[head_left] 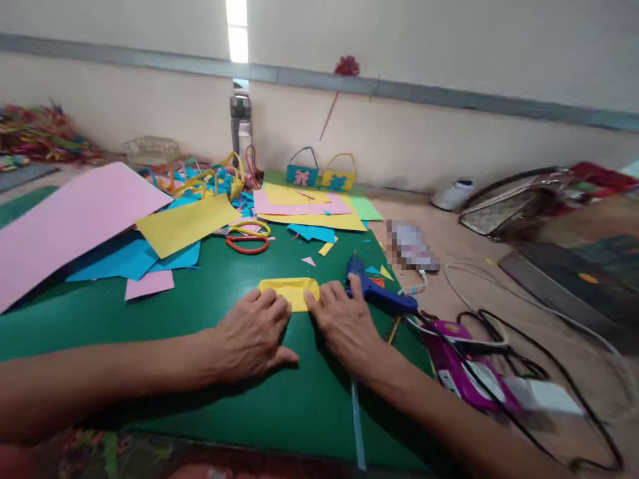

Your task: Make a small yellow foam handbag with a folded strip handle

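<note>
A small folded yellow paper piece (299,301) lies on the green board (309,399), with a raised fold along its far edge. My left hand (254,332) presses its left end with curled fingers, the thumb stretched out on the near side. At the right end, my right hand (344,319) holds the paper down with its thumb and bent fingers. A blue glue gun (387,297) rests just beyond and right of my right hand. Under my right forearm a translucent glue stick (357,426) shows in part.
Scissors (247,237) with yellow and red handles lie beyond my hands. Pink paper (84,223), yellow sheets (190,223) and scraps spread behind. Two small paper bags (302,174) stand by the wall. Right of the board are a blurred-out phone (413,245), cables and a purple box (464,372).
</note>
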Tool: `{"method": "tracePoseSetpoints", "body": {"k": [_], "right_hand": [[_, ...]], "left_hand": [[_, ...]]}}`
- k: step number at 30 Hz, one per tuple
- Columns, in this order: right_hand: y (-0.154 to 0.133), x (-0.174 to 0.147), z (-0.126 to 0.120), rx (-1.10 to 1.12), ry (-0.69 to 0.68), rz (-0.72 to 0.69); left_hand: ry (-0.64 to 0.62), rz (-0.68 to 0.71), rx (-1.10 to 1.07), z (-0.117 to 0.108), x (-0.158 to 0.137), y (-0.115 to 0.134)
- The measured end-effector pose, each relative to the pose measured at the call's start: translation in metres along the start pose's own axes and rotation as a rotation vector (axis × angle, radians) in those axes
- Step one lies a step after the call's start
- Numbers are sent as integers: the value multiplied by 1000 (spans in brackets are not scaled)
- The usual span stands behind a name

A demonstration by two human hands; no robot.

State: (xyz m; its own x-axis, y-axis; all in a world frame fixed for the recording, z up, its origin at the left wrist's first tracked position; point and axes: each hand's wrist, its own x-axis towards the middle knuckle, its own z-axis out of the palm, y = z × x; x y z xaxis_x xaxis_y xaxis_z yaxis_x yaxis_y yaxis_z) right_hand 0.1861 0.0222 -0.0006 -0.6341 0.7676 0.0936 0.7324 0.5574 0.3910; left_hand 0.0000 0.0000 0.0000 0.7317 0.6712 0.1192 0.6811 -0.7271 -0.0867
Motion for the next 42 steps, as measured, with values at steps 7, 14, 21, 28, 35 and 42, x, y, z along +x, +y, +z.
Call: {"method": "tracePoseSetpoints", "body": {"k": [7,14,21,28,35,42], "right_hand": [[5,-22,0,-43,84,15],[3,-24,0,-77,183,-46],[-1,-17,-5,-124,159,-75],[-10,-8,-8,-169,202,-110],[-12,0,-7,-179,228,-204],[-16,1,-8,-174,239,-250]], "left_hand": [[6,-15,-22,5,-3,2],[-6,26,-38,4,1,0],[-14,92,27,5,4,-3],[-3,16,60,4,0,3],[-2,-140,74,4,-10,14],[104,-82,125,7,-21,10]]}}
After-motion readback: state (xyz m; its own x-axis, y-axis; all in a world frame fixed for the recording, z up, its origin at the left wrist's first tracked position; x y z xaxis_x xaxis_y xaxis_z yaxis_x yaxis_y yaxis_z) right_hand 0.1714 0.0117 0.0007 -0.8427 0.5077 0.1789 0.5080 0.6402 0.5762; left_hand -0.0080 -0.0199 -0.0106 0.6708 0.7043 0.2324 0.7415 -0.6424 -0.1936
